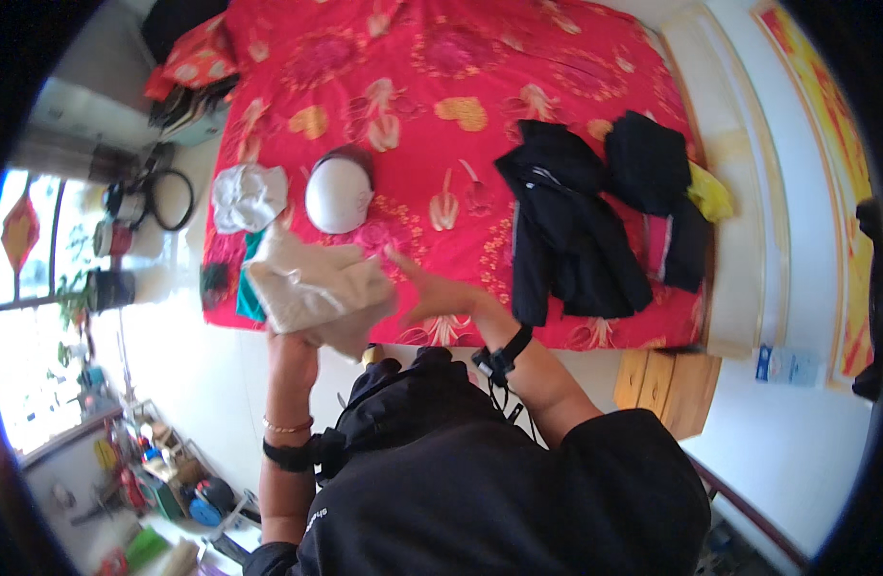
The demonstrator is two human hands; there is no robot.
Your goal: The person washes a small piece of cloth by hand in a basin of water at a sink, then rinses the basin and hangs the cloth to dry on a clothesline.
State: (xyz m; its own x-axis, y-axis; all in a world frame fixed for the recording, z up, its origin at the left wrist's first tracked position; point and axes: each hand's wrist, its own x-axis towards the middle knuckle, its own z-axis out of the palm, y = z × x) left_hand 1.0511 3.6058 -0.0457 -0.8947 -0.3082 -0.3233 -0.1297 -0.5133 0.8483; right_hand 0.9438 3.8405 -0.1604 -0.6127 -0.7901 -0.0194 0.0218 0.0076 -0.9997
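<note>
A bundled beige cloth is held up over the near left edge of the bed by my left hand, whose fingers are mostly hidden under it. Just right of the cloth, my right hand has its fingers spread and nothing in them. Beyond the cloth lie a crumpled white cloth item and a white helmet with a dark part at its far side. A green cloth shows partly beneath the beige one.
The bed has a red patterned cover. On its right lie a black jacket, folded black clothing and a yellow item. A wooden stool stands at the near right; household items crowd the floor at lower left.
</note>
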